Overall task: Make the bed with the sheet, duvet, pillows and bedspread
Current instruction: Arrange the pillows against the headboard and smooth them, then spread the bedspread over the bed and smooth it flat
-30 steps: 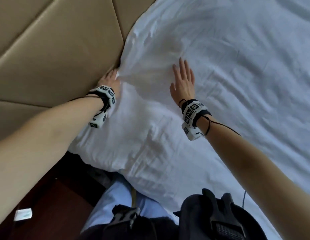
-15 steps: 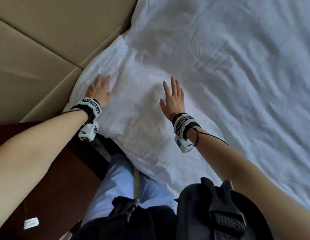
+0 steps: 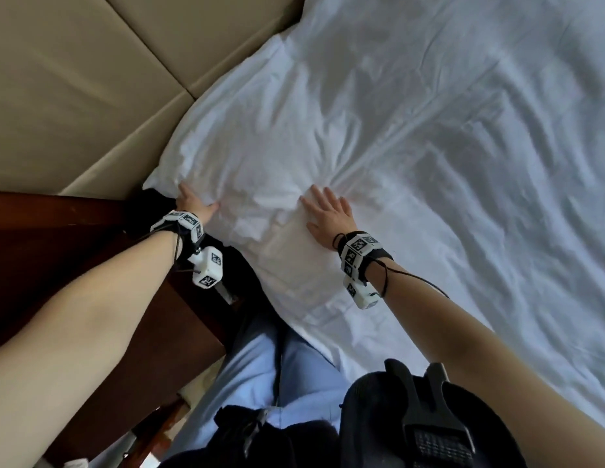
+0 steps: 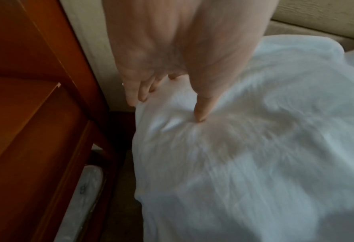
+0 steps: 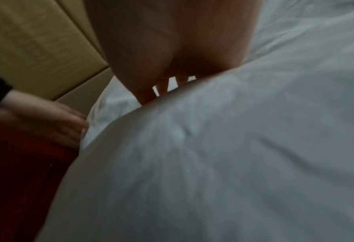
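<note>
White bedding [image 3: 412, 157] covers the bed, wrinkled, with a puffy corner at the head end nearest me. My left hand [image 3: 193, 206] rests at that corner's side edge: the thumb presses into the top of the fabric [image 4: 244, 147] and the fingers [image 4: 139, 91] lie straight down along the edge. My right hand [image 3: 328, 214] lies flat, fingers spread, palm down on the bedding a little to the right of the left one. In the right wrist view the palm [image 5: 167, 65] presses the cloth [image 5: 233, 163], and my left hand [image 5: 54, 119] shows at the edge. Neither hand holds anything.
A beige padded headboard [image 3: 92, 96] runs along the bed's upper left. A dark wooden nightstand [image 3: 58, 251] stands tight beside the corner, with a narrow dark gap [image 4: 118, 180] to the bed. My blue trousers [image 3: 277, 366] and a black waist device [image 3: 429, 417] are below.
Both hands have slid back along the bedding, from up by the headboard to the near corner. The left hand went from the top surface to the side edge.
</note>
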A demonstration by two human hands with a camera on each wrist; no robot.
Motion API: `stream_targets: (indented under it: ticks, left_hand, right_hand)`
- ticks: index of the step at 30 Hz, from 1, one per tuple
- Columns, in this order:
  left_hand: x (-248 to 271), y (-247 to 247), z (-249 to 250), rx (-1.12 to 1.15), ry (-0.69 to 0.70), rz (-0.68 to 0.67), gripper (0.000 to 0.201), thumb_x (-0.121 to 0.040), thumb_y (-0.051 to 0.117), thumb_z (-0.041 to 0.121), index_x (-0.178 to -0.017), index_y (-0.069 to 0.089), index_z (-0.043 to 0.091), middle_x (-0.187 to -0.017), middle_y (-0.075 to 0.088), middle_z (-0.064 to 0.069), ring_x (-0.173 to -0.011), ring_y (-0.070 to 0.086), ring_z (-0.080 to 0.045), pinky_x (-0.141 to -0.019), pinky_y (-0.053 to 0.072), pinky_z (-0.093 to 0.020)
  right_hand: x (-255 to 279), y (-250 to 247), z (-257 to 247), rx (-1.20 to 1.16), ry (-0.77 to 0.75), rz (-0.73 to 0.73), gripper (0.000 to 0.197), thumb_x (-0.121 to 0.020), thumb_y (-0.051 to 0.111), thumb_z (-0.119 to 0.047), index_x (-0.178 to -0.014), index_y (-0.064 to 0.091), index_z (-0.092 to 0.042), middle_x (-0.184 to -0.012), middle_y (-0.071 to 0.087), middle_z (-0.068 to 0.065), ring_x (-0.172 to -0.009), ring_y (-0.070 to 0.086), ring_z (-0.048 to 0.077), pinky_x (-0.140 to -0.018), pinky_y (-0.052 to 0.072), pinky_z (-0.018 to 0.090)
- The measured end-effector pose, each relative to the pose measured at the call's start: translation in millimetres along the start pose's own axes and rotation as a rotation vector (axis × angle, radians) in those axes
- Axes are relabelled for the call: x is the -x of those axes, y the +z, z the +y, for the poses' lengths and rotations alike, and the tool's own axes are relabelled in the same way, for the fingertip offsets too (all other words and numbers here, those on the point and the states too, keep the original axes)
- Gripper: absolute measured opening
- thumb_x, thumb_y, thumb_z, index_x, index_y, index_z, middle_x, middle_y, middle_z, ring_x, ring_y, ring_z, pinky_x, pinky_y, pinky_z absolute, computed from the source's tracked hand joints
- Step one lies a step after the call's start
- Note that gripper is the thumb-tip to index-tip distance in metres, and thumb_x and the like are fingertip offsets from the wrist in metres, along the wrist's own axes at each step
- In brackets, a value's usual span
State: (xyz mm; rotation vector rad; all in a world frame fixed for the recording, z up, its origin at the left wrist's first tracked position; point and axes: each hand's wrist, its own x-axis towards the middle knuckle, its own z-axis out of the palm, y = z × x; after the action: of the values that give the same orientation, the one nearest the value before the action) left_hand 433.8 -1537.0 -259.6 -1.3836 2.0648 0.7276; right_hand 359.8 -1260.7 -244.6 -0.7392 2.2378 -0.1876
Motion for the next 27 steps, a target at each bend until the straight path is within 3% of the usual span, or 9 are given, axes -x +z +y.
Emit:
stream_targets:
  ticks: [5, 8, 12, 14, 17, 20, 22, 25, 27]
  left_hand:
    - [-22.1, 13.0, -29.1, 0.152, -0.050, -0.117, 0.113, -0.066, 0.059, 0.073, -0.147, 0.022, 0.004, -0.147, 0.036, -0.019, -0.135, 0.038, -0.035, -0.114, 0.030, -0.040]
    - [-29.9, 35.5, -53.2, 0.309, -0.105, -0.253, 0.123, -0.049, 0.045, 0.096, -0.139, 0.041, 0.013, -0.140, 0.049, -0.014, -0.123, 0.052, -0.033, -0.105, 0.044, -0.044]
    - [6.7, 45.3, -57.3, 0.673, -0.196, -0.477, 0.094, -0.075, 0.054, 0.073, -0.140, 0.037, 0.008, -0.131, 0.056, -0.015, -0.115, 0.059, -0.036, -0.091, 0.052, -0.047]
    - [9.9, 50.9, -63.4, 0.703, -0.189, -0.529, 0.097, -0.071, 0.059, 0.072, -0.142, 0.036, 0.010, -0.131, 0.055, -0.014, -0.118, 0.057, -0.033, -0.091, 0.052, -0.048]
    - [-8.9, 67.1, -79.5, 0.761, -0.219, -0.634, 0.109, -0.048, 0.067, 0.082, -0.135, 0.048, 0.018, -0.131, 0.059, -0.010, -0.114, 0.060, -0.028, -0.076, 0.057, -0.043]
    - [16.5, 55.7, -64.6, 0.812, -0.153, -0.645, 0.072, -0.076, 0.052, 0.073, -0.117, 0.058, 0.014, -0.124, 0.062, -0.010, -0.096, 0.066, -0.022, -0.063, 0.059, -0.031]
    - [22.3, 52.8, -61.8, 0.741, -0.065, -0.584, 0.049, -0.091, 0.042, 0.059, -0.106, 0.059, 0.016, -0.114, 0.062, -0.001, -0.078, 0.063, -0.013, -0.050, 0.055, -0.020]
    - [20.3, 42.2, -68.1, 0.570, 0.027, -0.493, 0.043, -0.093, 0.044, 0.055, -0.098, 0.060, 0.015, -0.102, 0.065, -0.005, -0.056, 0.064, -0.011, -0.041, 0.049, -0.016]
    - [15.8, 33.9, -74.4, 0.533, 0.032, -0.492, 0.054, -0.093, 0.045, 0.055, -0.107, 0.059, 0.005, -0.083, 0.062, -0.009, -0.041, 0.063, -0.010, -0.037, 0.046, -0.015]
  right_hand:
    - [14.1, 32.2, -24.9, 0.026, -0.026, -0.008, 0.059, -0.095, 0.041, -0.026, -0.150, 0.019, -0.033, -0.161, -0.001, -0.003, -0.148, -0.003, 0.023, -0.119, -0.001, 0.044]
    - [27.1, 55.5, -53.2, -0.181, -0.017, 0.041, 0.054, -0.091, 0.046, -0.016, -0.143, 0.038, -0.025, -0.155, 0.028, -0.001, -0.144, 0.022, 0.019, -0.117, 0.018, 0.040]
    - [64.4, 91.2, -91.4, -0.568, 0.214, 0.243, 0.028, -0.088, 0.045, -0.008, -0.109, 0.064, -0.012, -0.106, 0.068, 0.007, -0.096, 0.062, 0.025, -0.084, 0.050, 0.034]
    - [82.5, 124.6, -99.0, -0.736, 0.326, 0.225, 0.023, -0.086, 0.044, -0.005, -0.094, 0.064, -0.013, -0.084, 0.069, 0.006, -0.077, 0.065, 0.025, -0.074, 0.052, 0.033]
    - [107.7, 176.5, -101.9, -1.045, 0.605, 0.093, 0.026, -0.085, 0.042, 0.001, -0.070, 0.056, -0.015, -0.064, 0.063, 0.005, -0.054, 0.062, 0.018, -0.061, 0.051, 0.026]
    - [133.9, 214.9, -92.8, -1.577, 1.039, 0.108, 0.031, -0.095, 0.034, -0.002, -0.067, 0.044, -0.012, -0.047, 0.052, 0.003, -0.028, 0.048, 0.008, -0.035, 0.036, 0.012]
    - [153.8, 223.4, -79.8, -1.830, 1.238, 0.276, 0.026, -0.098, 0.038, -0.009, -0.073, 0.043, -0.015, -0.059, 0.050, 0.006, -0.037, 0.052, 0.012, -0.038, 0.044, 0.018]
    - [176.9, 209.9, -74.0, -2.181, 1.352, 0.523, 0.012, -0.097, 0.045, -0.021, -0.093, 0.053, -0.013, -0.068, 0.064, 0.009, -0.062, 0.062, 0.021, -0.055, 0.053, 0.025]
    - [187.0, 194.3, -74.7, -2.262, 1.362, 0.639, 0.034, -0.097, 0.045, -0.031, -0.123, 0.049, -0.010, -0.099, 0.064, 0.012, -0.097, 0.061, 0.024, -0.089, 0.051, 0.034]
